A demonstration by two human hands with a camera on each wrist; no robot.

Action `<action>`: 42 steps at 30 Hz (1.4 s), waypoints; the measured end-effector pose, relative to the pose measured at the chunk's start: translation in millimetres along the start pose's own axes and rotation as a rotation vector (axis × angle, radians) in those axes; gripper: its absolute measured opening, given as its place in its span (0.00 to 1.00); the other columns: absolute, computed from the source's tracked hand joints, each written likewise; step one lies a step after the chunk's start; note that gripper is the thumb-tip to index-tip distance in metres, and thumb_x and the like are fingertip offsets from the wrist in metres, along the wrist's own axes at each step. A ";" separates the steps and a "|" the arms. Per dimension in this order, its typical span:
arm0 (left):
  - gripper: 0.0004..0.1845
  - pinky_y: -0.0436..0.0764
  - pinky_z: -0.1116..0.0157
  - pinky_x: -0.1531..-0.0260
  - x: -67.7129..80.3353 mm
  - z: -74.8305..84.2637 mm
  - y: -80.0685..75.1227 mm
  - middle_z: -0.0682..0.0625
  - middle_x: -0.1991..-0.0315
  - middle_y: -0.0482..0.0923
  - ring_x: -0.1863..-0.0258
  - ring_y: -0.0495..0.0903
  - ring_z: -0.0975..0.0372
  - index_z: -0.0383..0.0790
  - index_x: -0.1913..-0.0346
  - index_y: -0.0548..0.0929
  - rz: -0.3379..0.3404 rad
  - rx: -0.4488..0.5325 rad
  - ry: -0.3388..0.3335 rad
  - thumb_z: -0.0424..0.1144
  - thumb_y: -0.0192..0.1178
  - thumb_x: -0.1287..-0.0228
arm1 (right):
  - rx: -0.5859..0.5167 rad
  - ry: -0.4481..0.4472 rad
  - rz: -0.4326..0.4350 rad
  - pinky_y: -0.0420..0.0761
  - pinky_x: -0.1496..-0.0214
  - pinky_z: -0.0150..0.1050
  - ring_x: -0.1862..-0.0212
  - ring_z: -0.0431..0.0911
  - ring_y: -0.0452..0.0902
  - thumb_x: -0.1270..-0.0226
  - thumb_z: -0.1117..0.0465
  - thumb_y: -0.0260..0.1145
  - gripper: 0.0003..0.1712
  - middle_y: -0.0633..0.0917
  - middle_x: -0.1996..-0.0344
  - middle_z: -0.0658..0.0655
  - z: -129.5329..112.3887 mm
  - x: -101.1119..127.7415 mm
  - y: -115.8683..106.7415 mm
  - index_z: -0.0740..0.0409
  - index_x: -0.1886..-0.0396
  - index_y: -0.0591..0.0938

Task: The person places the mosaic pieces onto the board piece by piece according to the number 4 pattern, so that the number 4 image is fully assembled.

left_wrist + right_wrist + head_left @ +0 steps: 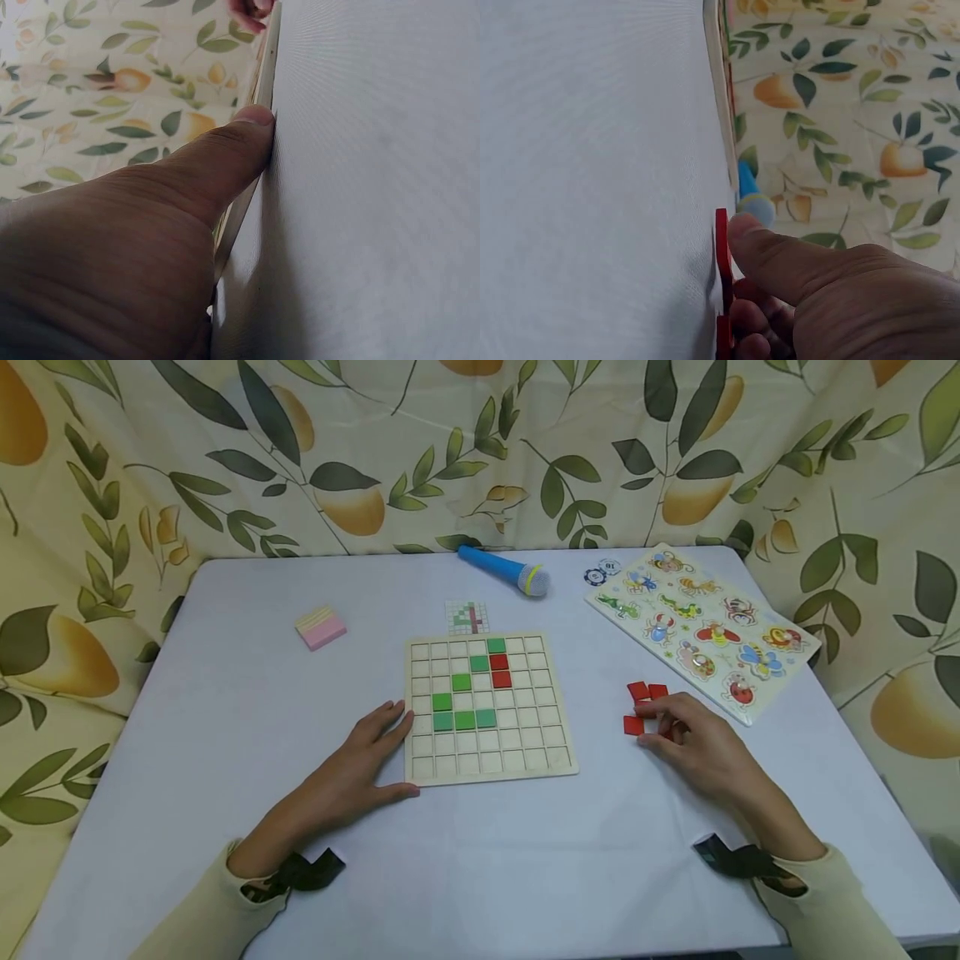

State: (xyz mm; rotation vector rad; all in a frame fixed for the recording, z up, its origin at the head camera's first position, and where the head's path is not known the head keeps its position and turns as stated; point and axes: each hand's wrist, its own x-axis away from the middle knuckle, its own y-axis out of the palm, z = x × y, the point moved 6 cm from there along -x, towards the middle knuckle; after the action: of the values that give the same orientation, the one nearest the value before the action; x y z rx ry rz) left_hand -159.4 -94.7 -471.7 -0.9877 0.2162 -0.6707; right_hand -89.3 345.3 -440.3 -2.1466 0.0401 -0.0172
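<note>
In the head view, a square wooden grid board (491, 742) lies on the table with several green tiles (465, 720) and two red tiles (500, 679) in its cells. My left hand (352, 768) rests at the board's left edge, fingertips and thumb touching it, fingers loosely spread. On the right, my right hand (705, 747) is over a small group of loose red squares (633, 725), with a gap between thumb and index finger. In the right wrist view the thumb tip is at a red square (721, 229), other fingers bent beside it; no firm hold shows.
Just behind the board lies a small pattern card (467, 618). A blue toy microphone (498, 568) and two round chips (602, 572) are at the back. An insect puzzle board (697, 618) stands right; a pink-and-yellow block (321, 628) lies left.
</note>
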 end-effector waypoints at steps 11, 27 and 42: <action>0.57 0.70 0.44 0.22 0.1 -1.7 0.9 0.46 0.11 0.45 0.11 0.45 0.46 0.43 0.14 0.55 0.013 -0.009 0.020 0.54 0.78 0.37 | 0.055 0.016 -0.040 0.71 0.65 0.30 0.57 0.50 0.71 0.33 0.65 0.76 0.20 0.78 0.59 0.55 0.0 -3.5 6.0 0.54 0.42 0.85; 0.57 0.70 0.44 0.21 0.0 -1.1 2.0 0.45 0.11 0.45 0.11 0.45 0.46 0.43 0.14 0.54 0.006 -0.004 0.011 0.53 0.78 0.37 | 0.072 -0.095 -0.026 0.71 0.64 0.29 0.58 0.45 0.71 0.36 0.66 0.79 0.21 0.78 0.62 0.52 -9.4 -1.0 6.2 0.49 0.45 0.84; 0.57 0.70 0.45 0.21 -0.4 -2.8 2.0 0.47 0.11 0.45 0.11 0.45 0.48 0.45 0.13 0.54 0.007 0.004 0.016 0.55 0.77 0.37 | 0.086 -0.426 -0.318 0.81 0.58 0.35 0.58 0.44 0.77 0.28 0.62 0.74 0.13 0.83 0.50 0.51 -122.4 -80.7 36.3 0.48 0.46 0.89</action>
State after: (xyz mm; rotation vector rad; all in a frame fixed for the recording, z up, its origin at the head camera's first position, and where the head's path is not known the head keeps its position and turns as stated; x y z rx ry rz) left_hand -160.1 -95.7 -475.0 -0.9781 0.2323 -0.6731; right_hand -174.2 225.8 -403.7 -2.0095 -0.5392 0.2484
